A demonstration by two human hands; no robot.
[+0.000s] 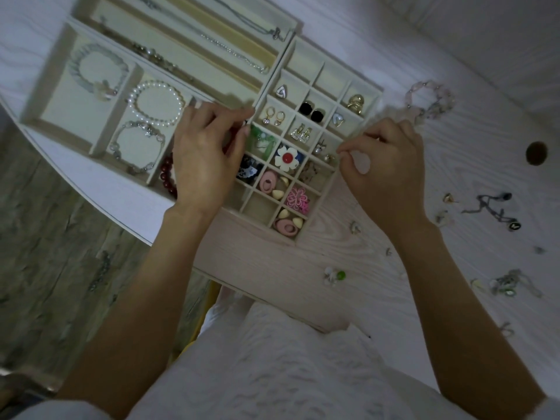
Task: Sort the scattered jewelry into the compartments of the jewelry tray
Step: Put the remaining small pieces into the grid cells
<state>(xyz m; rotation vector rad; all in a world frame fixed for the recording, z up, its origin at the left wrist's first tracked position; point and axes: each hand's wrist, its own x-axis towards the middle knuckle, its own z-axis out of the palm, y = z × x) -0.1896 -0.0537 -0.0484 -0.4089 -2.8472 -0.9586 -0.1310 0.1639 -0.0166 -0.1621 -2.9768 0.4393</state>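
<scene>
The table (394,268) under both hands is pale wood with wavy grain lines. Its near edge runs at a slant, from far left of the hands down toward the person's lap. To the right of the right hand there is 1 dark round hole (536,153) in the table top. Below and to the left of the left hand is the floor (60,237), grey and brown with streaky marks like old wood. The light is dim and a little blue, and the corners look darker.
</scene>
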